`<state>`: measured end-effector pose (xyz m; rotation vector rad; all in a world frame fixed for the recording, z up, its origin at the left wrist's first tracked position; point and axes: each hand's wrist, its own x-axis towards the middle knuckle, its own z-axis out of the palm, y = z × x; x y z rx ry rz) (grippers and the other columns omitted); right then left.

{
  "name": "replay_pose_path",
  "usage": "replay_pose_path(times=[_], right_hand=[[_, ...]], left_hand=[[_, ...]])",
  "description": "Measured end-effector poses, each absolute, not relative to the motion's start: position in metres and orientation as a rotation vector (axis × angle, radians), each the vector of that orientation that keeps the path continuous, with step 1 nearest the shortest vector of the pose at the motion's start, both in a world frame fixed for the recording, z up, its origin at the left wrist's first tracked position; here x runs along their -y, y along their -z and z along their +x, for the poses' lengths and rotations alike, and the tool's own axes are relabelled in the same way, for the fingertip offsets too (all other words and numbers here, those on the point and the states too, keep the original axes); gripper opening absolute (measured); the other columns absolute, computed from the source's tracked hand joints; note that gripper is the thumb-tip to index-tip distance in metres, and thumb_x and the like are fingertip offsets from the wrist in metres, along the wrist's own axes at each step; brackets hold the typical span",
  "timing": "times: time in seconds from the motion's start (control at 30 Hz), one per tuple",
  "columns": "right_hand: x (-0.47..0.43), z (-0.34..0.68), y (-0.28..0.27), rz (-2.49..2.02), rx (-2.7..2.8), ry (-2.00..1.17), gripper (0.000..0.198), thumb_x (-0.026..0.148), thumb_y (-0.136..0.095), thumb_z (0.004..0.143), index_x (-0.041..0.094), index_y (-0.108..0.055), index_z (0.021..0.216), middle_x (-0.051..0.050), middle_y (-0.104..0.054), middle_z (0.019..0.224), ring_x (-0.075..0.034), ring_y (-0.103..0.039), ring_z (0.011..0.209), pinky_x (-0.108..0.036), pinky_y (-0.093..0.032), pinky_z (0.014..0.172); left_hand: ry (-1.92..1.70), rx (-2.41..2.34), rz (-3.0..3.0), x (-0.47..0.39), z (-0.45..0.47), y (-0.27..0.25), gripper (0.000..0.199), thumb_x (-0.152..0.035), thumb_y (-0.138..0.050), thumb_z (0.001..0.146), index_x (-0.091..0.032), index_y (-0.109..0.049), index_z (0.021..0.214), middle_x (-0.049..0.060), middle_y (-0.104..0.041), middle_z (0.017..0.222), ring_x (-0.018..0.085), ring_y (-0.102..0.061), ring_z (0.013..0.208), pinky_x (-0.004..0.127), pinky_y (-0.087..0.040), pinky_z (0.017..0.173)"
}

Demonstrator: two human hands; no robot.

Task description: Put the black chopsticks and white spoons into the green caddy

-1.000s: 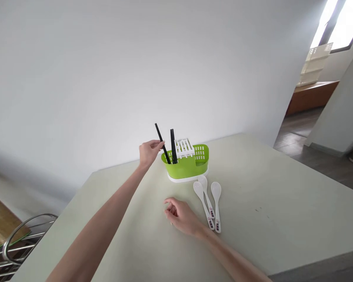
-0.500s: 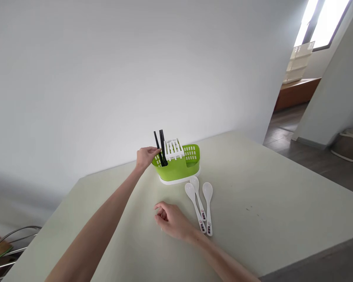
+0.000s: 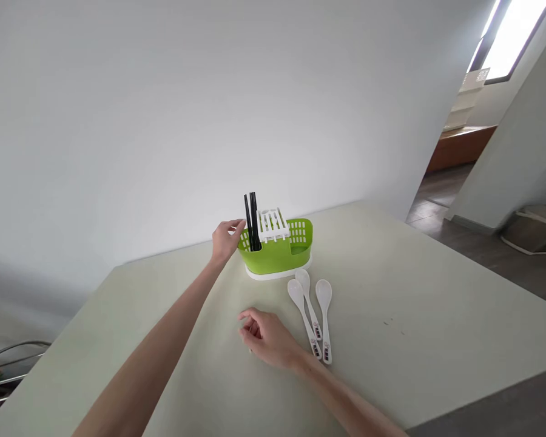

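left hand [image 3: 225, 238]: arm stretched out, fingers loosely spread and holding nothing, thumb tip just beside the caddy's left end; can't tell if it touches.
right hand [image 3: 266, 337]: resting on the table, fingers loosely curled, nothing in it; near the spoon handles, not touching.
caddy [image 3: 277, 256]: green, slotted wall, on a white base, mid-table toward the far edge. White rack [image 3: 273, 223] sits across its top at the middle.
chopsticks [image 3: 252, 221]: black, standing near upright and bunched in the caddy's left compartment.
spoons [image 3: 310, 311]: three white ones flat on the table just in front of the caddy, bowls toward it, handles fanning toward the near edge; two left ones overlap at the bowls.
table [image 3: 428, 315]: pale, bare to the right of the spoons and on the left beside the forearm.
edges: far edge just behind the caddy, close to the wall [image 3: 164, 109]; right edge drops to the dark floor [image 3: 519, 267]; near right corner is close below the right forearm.
off-table: wire rack [image 3: 4, 364] at lower left, below the table level.
vs 1 s ago: left hand then pinched one chopstick, tilted left and apart from the others; now that stick stands with the bunch and the hand is off it.
vs 0.5 s ago: fingers were on the sticks; now drawn slightly left.
right hand and spoons: same placement throughout.
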<state>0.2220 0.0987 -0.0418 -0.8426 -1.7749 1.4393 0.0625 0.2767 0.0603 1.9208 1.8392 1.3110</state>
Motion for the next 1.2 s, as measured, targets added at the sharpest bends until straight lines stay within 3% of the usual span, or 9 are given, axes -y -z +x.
replay_pose_path(times=[0.1, 0.2, 0.4, 0.63, 0.77, 0.97, 1.03, 1.1, 1.2], right_hand=[[-0.098, 0.221, 0.042, -0.869, 1.777, -1.428, 0.027, 0.025, -0.059, 0.095, 0.019, -0.068, 0.119, -0.001, -0.069, 0.085, -0.015, -0.064, 0.072, -0.028, -0.052, 0.070], [-0.096, 0.220, 0.045, -0.883, 1.765, -1.432, 0.025, 0.023, -0.059, 0.094, 0.019, -0.068, 0.117, 0.000, -0.068, 0.083, -0.014, -0.062, 0.070, -0.027, -0.051, 0.069], [-0.093, 0.220, 0.052, -0.861, 1.822, -1.323, 0.023, 0.024, -0.058, 0.096, 0.021, -0.070, 0.115, 0.000, -0.070, 0.083, -0.015, -0.063, 0.074, -0.028, -0.051, 0.071], [-0.077, 0.231, 0.040, -0.864, 1.903, -1.200, 0.022, 0.023, -0.053, 0.099, 0.021, -0.068, 0.116, -0.001, -0.071, 0.083, -0.015, -0.065, 0.074, -0.028, -0.052, 0.071], [-0.071, 0.269, 0.027, -0.911, 2.034, -0.858, 0.022, 0.024, -0.051, 0.100, 0.026, -0.066, 0.117, -0.003, -0.071, 0.105, -0.015, -0.066, 0.081, -0.028, -0.052, 0.072], [-0.109, 0.347, 0.021, -1.450, 1.888, -0.328, 0.021, 0.034, -0.048, 0.100, 0.025, -0.062, 0.113, -0.007, -0.066, 0.116, -0.018, -0.068, 0.081, -0.033, -0.051, 0.074], [-0.126, 0.363, 0.026, -1.652, 1.857, -0.331, 0.028, 0.040, -0.053, 0.097, 0.023, -0.061, 0.118, -0.010, -0.064, 0.123, -0.018, -0.068, 0.080, -0.033, -0.052, 0.074], [-0.139, 0.373, 0.031, -1.782, 1.830, -0.456, 0.036, 0.045, -0.056, 0.096, 0.020, -0.060, 0.121, -0.011, -0.066, 0.117, -0.019, -0.068, 0.084, -0.033, -0.051, 0.078], [-0.149, 0.375, 0.038, -1.879, 1.852, -0.638, 0.032, 0.049, -0.057, 0.094, 0.020, -0.062, 0.105, -0.008, -0.071, 0.101, -0.021, -0.067, 0.087, -0.029, -0.047, 0.073]], left_hand=[[-1.556, -1.836, 1.653, -0.261, 0.054, -0.045, 0.048, -0.059, -0.054, 0.099, -0.020, -0.074, 0.116, 0.012, -0.074, 0.123, 0.025, -0.067, 0.105, 0.036, -0.052, 0.091], [-1.681, -1.856, 1.429, -0.235, 0.039, -0.016, 0.050, -0.060, -0.047, 0.101, -0.018, -0.070, 0.114, 0.012, -0.073, 0.115, 0.021, -0.066, 0.096, 0.034, -0.051, 0.086], [-1.438, -1.709, 1.451, -0.169, 0.028, 0.039, 0.058, -0.069, -0.046, 0.098, -0.018, -0.070, 0.085, 0.002, -0.063, 0.073, 0.016, -0.055, 0.065, 0.029, -0.045, 0.064], [-1.278, -1.541, 1.508, -0.135, 0.047, 0.037, 0.057, -0.070, -0.050, 0.096, -0.018, -0.068, 0.079, -0.002, -0.057, 0.061, 0.013, -0.048, 0.055, 0.027, -0.039, 0.057], [-1.293, -1.529, 1.495, -0.134, 0.046, 0.036, 0.056, -0.068, -0.050, 0.097, -0.019, -0.068, 0.077, -0.002, -0.055, 0.060, 0.013, -0.047, 0.054, 0.026, -0.037, 0.056], [-1.262, -1.513, 1.506, -0.134, 0.047, 0.036, 0.054, -0.064, -0.049, 0.098, -0.019, -0.067, 0.075, -0.002, -0.053, 0.060, 0.013, -0.045, 0.054, 0.026, -0.036, 0.055], [-1.259, -1.516, 1.510, -0.133, 0.047, 0.036, 0.054, -0.064, -0.048, 0.098, -0.019, -0.067, 0.075, -0.001, -0.054, 0.061, 0.013, -0.045, 0.054, 0.026, -0.036, 0.055], [-1.256, -1.518, 1.516, -0.132, 0.048, 0.035, 0.055, -0.065, -0.048, 0.097, -0.019, -0.067, 0.075, -0.001, -0.055, 0.062, 0.013, -0.046, 0.054, 0.026, -0.036, 0.055], [-1.240, -1.518, 1.527, -0.128, 0.048, 0.033, 0.055, -0.066, -0.047, 0.096, -0.020, -0.068, 0.074, 0.000, -0.056, 0.062, 0.014, -0.047, 0.053, 0.027, -0.037, 0.054]])
